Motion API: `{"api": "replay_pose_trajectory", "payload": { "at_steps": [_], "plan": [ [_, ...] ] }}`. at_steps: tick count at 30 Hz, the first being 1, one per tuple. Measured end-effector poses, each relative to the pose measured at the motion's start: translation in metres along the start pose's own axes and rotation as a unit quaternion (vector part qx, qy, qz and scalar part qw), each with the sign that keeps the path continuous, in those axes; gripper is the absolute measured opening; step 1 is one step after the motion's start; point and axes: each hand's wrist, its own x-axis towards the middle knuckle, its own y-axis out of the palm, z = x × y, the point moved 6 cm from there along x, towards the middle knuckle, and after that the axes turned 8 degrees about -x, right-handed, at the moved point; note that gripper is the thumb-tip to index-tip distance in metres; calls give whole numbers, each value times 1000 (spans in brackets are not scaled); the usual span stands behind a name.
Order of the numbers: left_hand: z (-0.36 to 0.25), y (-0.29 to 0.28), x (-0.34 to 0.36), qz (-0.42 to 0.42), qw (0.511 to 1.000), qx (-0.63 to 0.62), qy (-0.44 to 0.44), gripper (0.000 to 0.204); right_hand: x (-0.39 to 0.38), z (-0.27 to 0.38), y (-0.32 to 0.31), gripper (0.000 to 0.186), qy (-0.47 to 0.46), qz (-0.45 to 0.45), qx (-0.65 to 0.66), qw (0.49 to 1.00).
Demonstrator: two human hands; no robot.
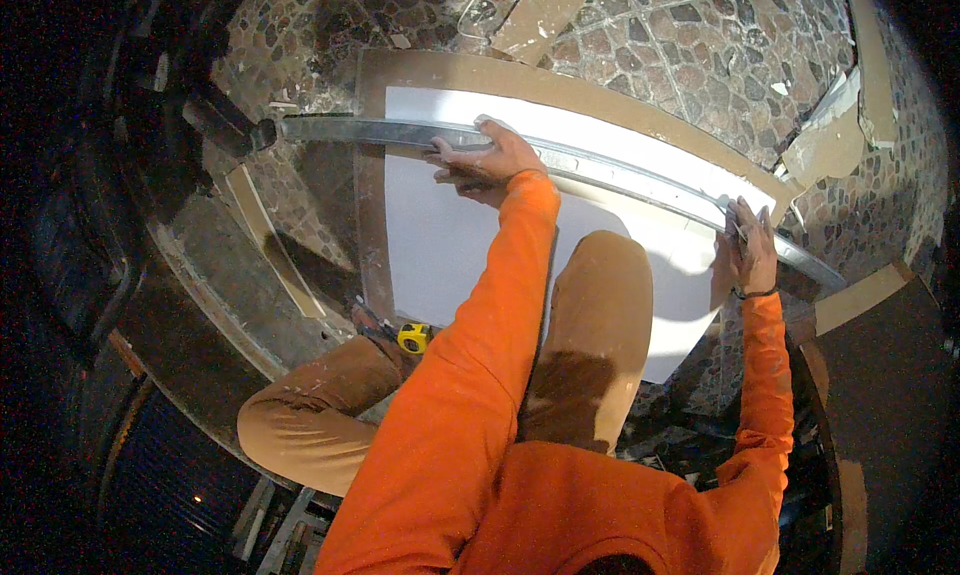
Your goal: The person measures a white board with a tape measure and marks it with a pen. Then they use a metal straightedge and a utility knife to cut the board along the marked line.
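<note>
A long grey metal rail (610,171) lies across a white rectangular sheet (440,245), close to the sheet's far edge. My left hand (497,162) is on the rail left of its middle, thumb over the far side and fingers spread along the near side. Toward the rail's right end, my right hand (752,250) grips it with the fingers pointing away from me. A thin pale sliver shows among those fingers, too small to name. My knee (600,305) rests over the near part of the sheet. A yellow tape measure (412,338) sits by my left leg.
Under the white sheet, a brown board (460,71) shows along the far and left sides. Stone-patterned flooring (680,45) surrounds it, with torn cardboard-like scraps (825,140) at the far right. A dark panel with tan edges (880,375) stands at right. A narrow strip (270,240) lies left.
</note>
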Motion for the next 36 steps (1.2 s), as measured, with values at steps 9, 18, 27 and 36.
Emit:
{"api": "replay_pose_trajectory", "payload": {
  "at_steps": [9, 18, 27, 36],
  "plan": [
    [-5, -3, 1, 5, 999, -36, -13, 71, 4, 4, -3, 56, 2, -8, 18, 1000],
    [10, 13, 0, 51, 998, -39, -18, 64, 13, 11, -20, 52, 12, 52, 53, 997],
    [1, -8, -35, 74, 997, 36, -1, 63, 149, 123, -52, 31, 8, 45, 181, 983],
    [12, 6, -50, 272, 872, 392, 112, 73, 328, 333, 62, 27, -259, 173, 35, 950]
  ]
}}
